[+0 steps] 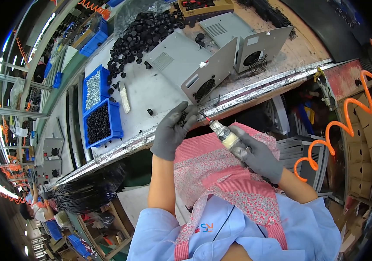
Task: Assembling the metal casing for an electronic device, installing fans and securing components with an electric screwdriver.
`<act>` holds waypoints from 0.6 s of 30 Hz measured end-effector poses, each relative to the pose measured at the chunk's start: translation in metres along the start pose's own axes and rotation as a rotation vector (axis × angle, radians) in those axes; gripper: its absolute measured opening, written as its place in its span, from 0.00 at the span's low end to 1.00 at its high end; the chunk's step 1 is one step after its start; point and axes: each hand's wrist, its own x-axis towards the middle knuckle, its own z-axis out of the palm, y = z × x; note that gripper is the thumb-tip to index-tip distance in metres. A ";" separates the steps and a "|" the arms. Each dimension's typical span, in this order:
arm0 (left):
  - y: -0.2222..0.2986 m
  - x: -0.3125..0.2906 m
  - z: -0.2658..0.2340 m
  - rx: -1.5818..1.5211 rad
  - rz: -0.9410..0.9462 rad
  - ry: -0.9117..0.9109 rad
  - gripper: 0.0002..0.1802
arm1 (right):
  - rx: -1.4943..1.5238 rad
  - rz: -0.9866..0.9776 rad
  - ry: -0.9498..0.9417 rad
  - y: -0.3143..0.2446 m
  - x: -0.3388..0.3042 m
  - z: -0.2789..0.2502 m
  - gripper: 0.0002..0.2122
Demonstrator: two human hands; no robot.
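My left hand (pixel 170 132), in a grey glove, is half curled at the bench's front edge. Small dark pieces (pixel 183 120) that look like screws show between its fingers. My right hand (pixel 257 156), also gloved, grips a power screwdriver (pixel 227 135) wrapped in worn pale tape. Its reddish tip points up and left, close to my left fingers. Just beyond them stands a grey sheet-metal housing (pixel 210 74) with a black round fan grille (pixel 204 88) on its upright panel. A second such housing (pixel 262 48) stands to its right; a loose-looking wire fan guard (pixel 258 66) is at its panel.
Blue bins hold silvery parts (pixel 93 90) and small black screws (pixel 99 127) on the left. Many black caps (pixel 144 32) lie heaped behind. A pale tape-wrapped bar (pixel 124 97) rests on the bench (pixel 144 89). An orange coiled hose (pixel 347 117) hangs at right. Another person (pixel 38 211) is far left.
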 end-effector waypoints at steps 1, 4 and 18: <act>-0.003 0.002 -0.003 -0.057 -0.012 -0.037 0.19 | 0.017 0.008 -0.008 -0.003 0.000 0.002 0.26; -0.011 0.001 -0.002 -0.084 0.005 -0.016 0.19 | -0.041 -0.052 -0.010 -0.008 0.001 0.007 0.26; -0.022 -0.003 0.011 -0.119 -0.034 0.053 0.14 | -0.016 -0.055 -0.091 0.000 0.004 0.010 0.26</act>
